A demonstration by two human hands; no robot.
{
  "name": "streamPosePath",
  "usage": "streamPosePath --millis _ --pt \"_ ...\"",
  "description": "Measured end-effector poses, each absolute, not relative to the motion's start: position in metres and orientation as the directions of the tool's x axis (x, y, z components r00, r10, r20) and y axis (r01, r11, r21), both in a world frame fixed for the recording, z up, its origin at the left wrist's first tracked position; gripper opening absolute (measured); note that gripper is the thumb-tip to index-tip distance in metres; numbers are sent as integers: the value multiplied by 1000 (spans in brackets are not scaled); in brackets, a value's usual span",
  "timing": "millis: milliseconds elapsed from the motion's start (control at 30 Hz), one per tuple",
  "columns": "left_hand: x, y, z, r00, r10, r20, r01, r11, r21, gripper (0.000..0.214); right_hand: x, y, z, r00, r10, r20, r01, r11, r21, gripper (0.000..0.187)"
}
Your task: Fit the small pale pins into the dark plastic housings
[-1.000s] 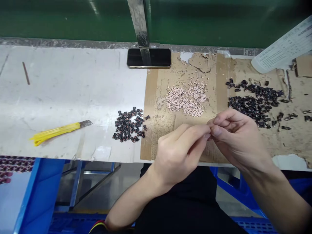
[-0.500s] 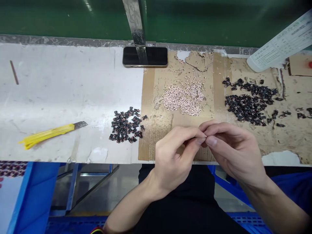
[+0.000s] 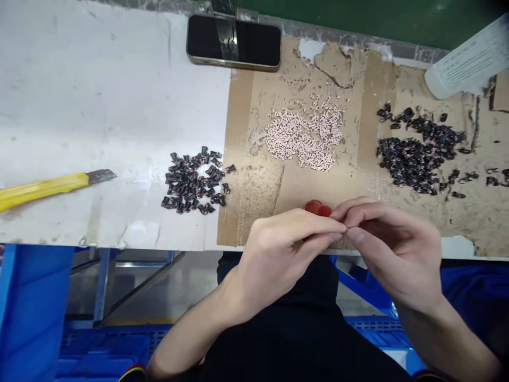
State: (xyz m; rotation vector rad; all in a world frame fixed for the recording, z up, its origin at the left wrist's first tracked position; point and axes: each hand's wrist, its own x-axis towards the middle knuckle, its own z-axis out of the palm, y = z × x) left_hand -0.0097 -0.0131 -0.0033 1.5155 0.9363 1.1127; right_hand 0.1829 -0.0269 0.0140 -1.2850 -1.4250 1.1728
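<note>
At the table's front edge, my left hand (image 3: 284, 254) and my right hand (image 3: 401, 249) meet fingertip to fingertip. Each pinches with thumb and forefinger, and whatever lies between the tips is too small to name. Just behind my left fingers, a red round object (image 3: 314, 207) shows in part on the cardboard. Beyond it spreads a heap of tiny pinkish copper-coloured pieces (image 3: 304, 135). Small black parts with copper-coloured ends lie in a left pile (image 3: 194, 183) and a larger right pile (image 3: 419, 154).
A yellow utility knife (image 3: 47, 188), its blade out, lies on the white table surface (image 3: 79, 95). By the back rail rests a phone (image 3: 234, 42). A white bottle (image 3: 469, 61) leans in from the right. Blue bins (image 3: 35, 307) stand below the table at left.
The view has tipped downward and shifted, so the table sits higher in it. My hands stay together, fingers still pinched. The red round object has come into sight behind them.
</note>
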Motion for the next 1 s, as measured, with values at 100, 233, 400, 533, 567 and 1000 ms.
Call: streamPosePath --millis 100,233,400,533,567,1000 --pt "-15 -17 -5 169 983 76 64 -88 994 18 186 -31 4 -32 979 202 401 198 -895 19" --pt "-22 -20 -6 24 999 -38 35 37 999 13 189 -31 -7 -113 917 383 691 349 -632 23" --pt "-28 -22 -5 -3 995 -99 44 99 994 17 189 -31 -12 -197 892 407 800 386 -459 25" --pt "-30 -23 -6 -4 998 -69 21 69 997 20 189 -34 -12 -188 914 359 803 354 -479 25" --pt "-30 -23 -7 -9 999 -46 22 46 999 20 189 -35 -11 -175 923 342 797 337 -501 25" --pt "4 -23 4 151 974 -166 -245 200 949 16 173 -36 18 108 994 -2 187 -22 -982 16"
